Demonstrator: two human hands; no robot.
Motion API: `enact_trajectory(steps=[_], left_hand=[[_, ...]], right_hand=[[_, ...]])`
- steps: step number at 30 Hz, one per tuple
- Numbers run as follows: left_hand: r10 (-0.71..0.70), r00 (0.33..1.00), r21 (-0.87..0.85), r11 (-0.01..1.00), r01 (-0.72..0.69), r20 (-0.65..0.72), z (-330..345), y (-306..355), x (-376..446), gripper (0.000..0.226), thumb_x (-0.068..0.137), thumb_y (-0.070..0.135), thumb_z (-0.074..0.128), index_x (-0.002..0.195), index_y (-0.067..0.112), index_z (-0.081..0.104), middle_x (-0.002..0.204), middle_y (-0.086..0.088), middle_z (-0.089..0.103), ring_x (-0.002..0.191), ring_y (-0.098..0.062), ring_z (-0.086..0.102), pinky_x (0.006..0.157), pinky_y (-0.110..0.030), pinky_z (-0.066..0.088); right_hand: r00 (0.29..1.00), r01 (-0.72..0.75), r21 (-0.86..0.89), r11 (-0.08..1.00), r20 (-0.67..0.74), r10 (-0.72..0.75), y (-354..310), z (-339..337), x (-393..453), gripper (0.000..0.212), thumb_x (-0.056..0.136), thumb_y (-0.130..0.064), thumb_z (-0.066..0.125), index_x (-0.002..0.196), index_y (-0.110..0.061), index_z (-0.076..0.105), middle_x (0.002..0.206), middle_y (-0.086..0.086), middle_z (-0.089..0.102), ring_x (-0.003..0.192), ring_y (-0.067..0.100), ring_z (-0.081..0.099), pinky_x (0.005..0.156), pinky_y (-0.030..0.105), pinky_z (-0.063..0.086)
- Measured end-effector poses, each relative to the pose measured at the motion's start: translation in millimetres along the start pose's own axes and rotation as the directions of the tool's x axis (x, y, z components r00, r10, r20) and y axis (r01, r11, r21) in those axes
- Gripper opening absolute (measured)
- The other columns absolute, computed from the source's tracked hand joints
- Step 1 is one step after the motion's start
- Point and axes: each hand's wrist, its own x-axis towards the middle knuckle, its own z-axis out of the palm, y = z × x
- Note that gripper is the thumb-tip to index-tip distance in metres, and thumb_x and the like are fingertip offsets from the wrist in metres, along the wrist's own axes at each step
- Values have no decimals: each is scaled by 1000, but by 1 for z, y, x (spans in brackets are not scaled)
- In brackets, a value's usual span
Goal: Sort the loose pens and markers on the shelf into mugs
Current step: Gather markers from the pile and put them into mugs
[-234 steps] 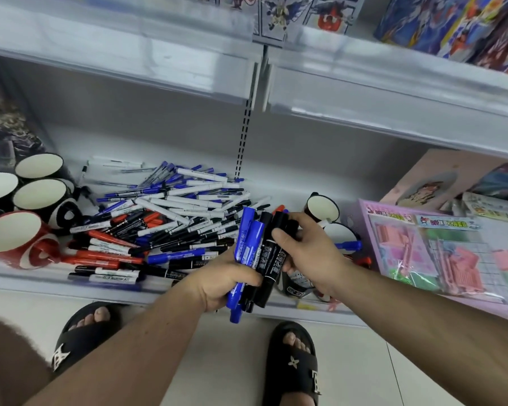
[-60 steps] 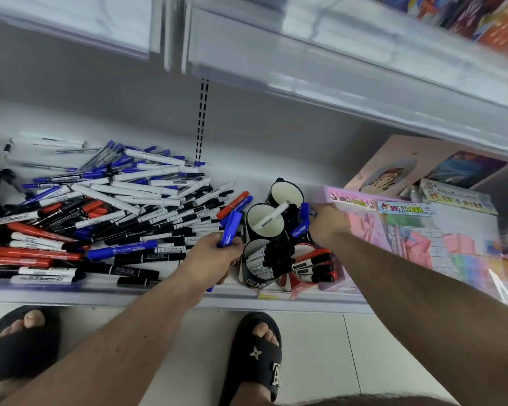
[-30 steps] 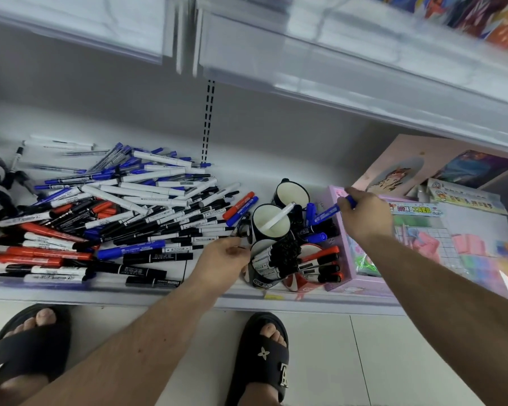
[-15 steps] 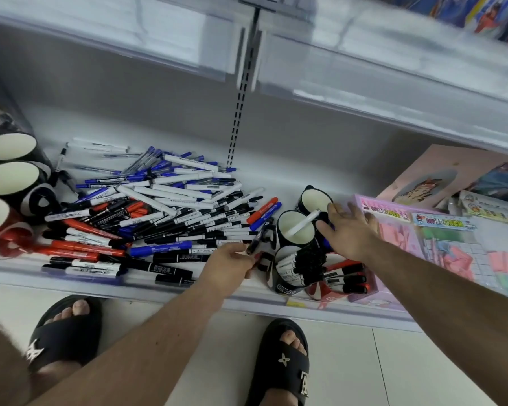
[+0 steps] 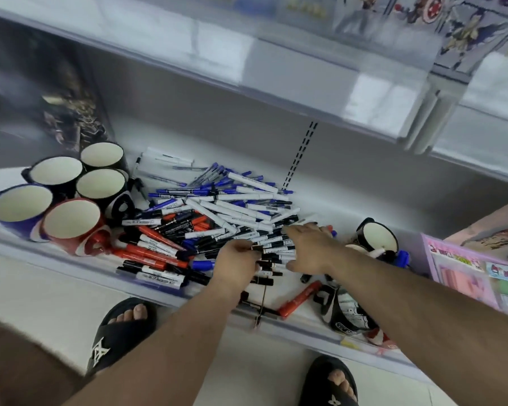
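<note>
Pens and markers point(image 5: 217, 218) lie in a loose heap across the middle of the frame, on the white shelf point(image 5: 56, 259): white-barrelled ones with blue caps toward the back, black ones in the centre, red ones toward the lower left edge of the heap. Both hands reach into the heap's right end. The left hand point(image 5: 238, 265) is curled, with its fingertips closing on black markers at the near edge of the pile; exactly how many it holds is too blurred to tell. The right hand point(image 5: 311, 244) lies palm down over the pile with its fingers stretched flat toward the left, touching the markers beneath them and gripping nothing that shows.

Five empty mugs point(image 5: 71, 197) stand together at centre left, beside the heap: three dark ones, a blue one and a red one point(image 5: 74, 227). At centre right, a black mug point(image 5: 376, 235) sits past the right hand, and another black mug point(image 5: 346, 312) sits at the shelf's front edge under the right forearm. One red marker point(image 5: 299, 297) lies alone on the shelf, just left of that front mug.
</note>
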Motion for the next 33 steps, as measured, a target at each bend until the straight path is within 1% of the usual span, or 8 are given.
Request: enact_trajectory(steps=[3,10,13,16,21,26,29,33], left_hand=[[-16,999,-48,999,14,-44,-17,6,12,18,91,1,57,106,11,57,96,-11,66,65,-18,60,46,-21,41],[-18,990,-124,992,1,-138,-55,23,35,15,93,5,55,99,18,57,92,-6,68,72,-19,62,58,-28,44],[-34,988,-138,990,13,-153,-63,17,36,16,93,2,50,96,15,56,91,-7,65,67,-18,59,53,-25,43],[-50,986,-149,988,26,-161,-66,13,38,15,92,0,51,97,13,57,94,-9,65,67,-18,58,53,-25,42],[-72,987,-128,990,53,-147,-60,7,39,15,93,2,52,100,14,58,95,-8,65,66,-17,60,53,-25,42],[-132,986,-118,986,120,-102,-53,-4,37,17,93,3,53,105,13,57,103,-12,68,62,-15,60,50,-21,43],[-144,984,-105,986,133,-101,-50,-9,39,16,92,5,55,106,13,57,104,-14,69,64,-16,61,54,-24,45],[-153,983,-98,985,144,-97,-47,-11,38,16,91,5,58,104,14,58,97,-8,67,65,-14,61,53,-23,44]], right_hand=[[996,22,-60,998,91,-16,-18,13,31,116,77,-48,75,158,-20,-2,166,7,2,151,27,5,121,44,4],[997,61,-23,998,46,-60,-71,16,98,155,55,-63,86,151,-18,-27,156,16,-36,148,34,-23,120,48,-10],[998,19,55,998,61,-23,-64,19,119,165,46,-73,84,149,-16,-32,154,14,-39,147,32,-27,120,49,-11],[999,26,42,999,47,-28,-56,23,124,166,43,-75,83,151,-15,-27,159,12,-31,148,30,-24,121,50,-9],[994,107,-25,994,-2,-107,-55,40,106,156,42,-74,83,156,-13,-4,162,7,6,148,29,10,123,46,9],[990,122,-67,990,-59,-126,-59,46,101,136,48,-67,86,152,-17,15,153,5,24,139,28,26,118,44,25],[990,126,-50,991,-56,-129,-54,41,105,130,51,-62,88,151,-20,17,153,4,28,137,28,30,113,46,33],[997,80,-77,994,5,-80,-54,31,112,138,51,-57,90,155,-17,9,156,7,30,140,29,33,112,48,34]])
